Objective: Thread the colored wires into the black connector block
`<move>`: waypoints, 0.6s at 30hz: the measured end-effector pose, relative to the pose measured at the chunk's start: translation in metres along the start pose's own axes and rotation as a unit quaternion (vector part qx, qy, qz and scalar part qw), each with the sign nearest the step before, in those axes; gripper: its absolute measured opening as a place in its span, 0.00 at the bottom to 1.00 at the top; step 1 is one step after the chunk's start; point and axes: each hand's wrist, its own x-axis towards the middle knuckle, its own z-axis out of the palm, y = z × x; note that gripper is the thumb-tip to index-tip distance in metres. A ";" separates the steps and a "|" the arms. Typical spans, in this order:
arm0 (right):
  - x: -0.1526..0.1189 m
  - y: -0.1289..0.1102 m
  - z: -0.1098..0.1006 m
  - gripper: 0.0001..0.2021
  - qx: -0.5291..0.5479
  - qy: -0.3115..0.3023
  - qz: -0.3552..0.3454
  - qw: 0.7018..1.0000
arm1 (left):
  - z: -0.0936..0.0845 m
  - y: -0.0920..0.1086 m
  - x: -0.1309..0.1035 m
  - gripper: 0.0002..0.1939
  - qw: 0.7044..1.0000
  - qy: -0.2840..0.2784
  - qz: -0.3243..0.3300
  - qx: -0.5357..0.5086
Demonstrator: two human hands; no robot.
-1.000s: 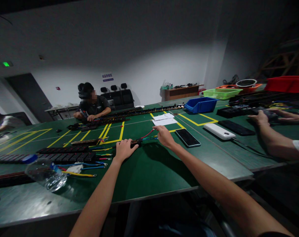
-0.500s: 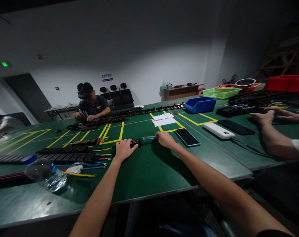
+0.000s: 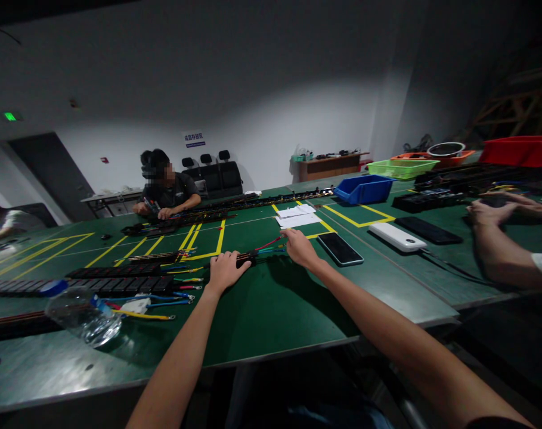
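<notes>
While my left grip (image 3: 226, 273) lies over a black strip (image 3: 245, 260) at the centre of the frame in the head view, with the strip running between its thumb and fingers, my right grip (image 3: 300, 247) is pinching the end of a red wire (image 3: 268, 243) just right of centre. I see that wire rise at a slant from the strip's right end, while the blue-green wires (image 3: 271, 251) from the same end run below it towards my right grip; whether they touch it I cannot tell. The strip sits on the green desk (image 3: 262, 316). At left of the frame I have more black strips (image 3: 132, 285) with coloured leads, and a clear bottle (image 3: 80, 316) lies tilted at lower left. Right of my right grip is a phone (image 3: 341, 248), with white papers (image 3: 297, 219) above and left of it and a blue bin (image 3: 364, 189) farther up. At the right edge, a co-worker's hands (image 3: 489, 213) hold something dark; another co-worker (image 3: 179, 189) sits at a desk edge in the left half, beyond the strips.
</notes>
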 end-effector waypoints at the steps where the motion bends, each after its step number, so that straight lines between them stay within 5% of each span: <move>1: -0.001 0.000 -0.001 0.23 -0.018 -0.026 0.017 0.999 | 0.000 0.000 0.000 0.32 1.000 0.001 0.001 0.000; 5: -0.003 0.000 -0.002 0.20 -0.054 -0.130 0.051 0.989 | 0.000 -0.001 0.000 0.32 1.000 0.006 0.005 -0.004; 8: -0.003 0.000 -0.002 0.19 -0.049 -0.153 0.054 0.985 | 0.000 -0.001 0.000 0.33 1.000 0.001 0.005 -0.009; 18: -0.001 -0.001 -0.001 0.28 0.063 0.044 -0.057 0.995 | 0.000 0.000 0.000 0.33 1.000 0.004 0.005 -0.014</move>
